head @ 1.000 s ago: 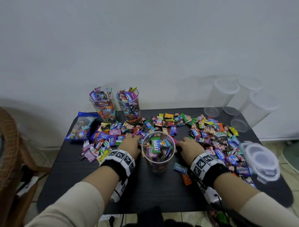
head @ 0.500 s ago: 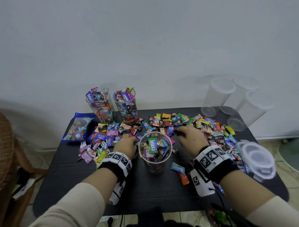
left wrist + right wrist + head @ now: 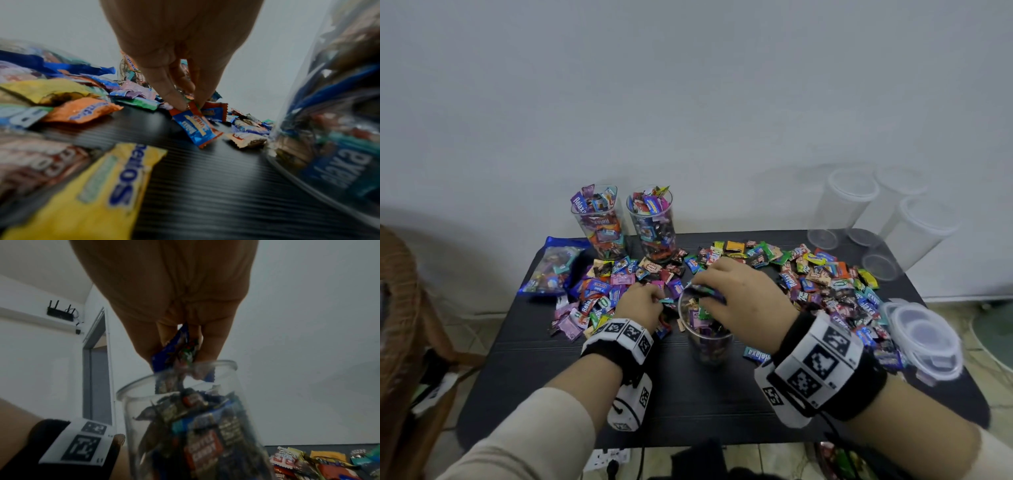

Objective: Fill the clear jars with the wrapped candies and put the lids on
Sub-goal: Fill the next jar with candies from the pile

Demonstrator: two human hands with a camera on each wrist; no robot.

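A clear jar [image 3: 709, 346] part filled with wrapped candies stands at the table's middle. My right hand [image 3: 714, 291] hovers over its mouth, fingers pinching a few candies [image 3: 176, 353] just above the rim [image 3: 176, 378]. Left of the jar, my left hand [image 3: 654, 301] is down among loose candies [image 3: 602, 291] and pinches a blue and orange candy [image 3: 195, 128] against the tabletop. Two full jars [image 3: 599, 222] [image 3: 654, 222] without lids stand at the back left. More loose candies [image 3: 825, 284] cover the table's right side.
Three empty lidded jars [image 3: 852, 202] stand at the back right corner. A stack of clear lids [image 3: 924, 335] lies at the right edge. A blue candy bag [image 3: 554, 267] lies at the left. A wicker chair [image 3: 397, 308] stands left of the black table [image 3: 705, 411].
My right hand came up off the candy pile on the right and moved left over the jar with candies in its fingers. My left hand stayed beside the jar, picking at candies.
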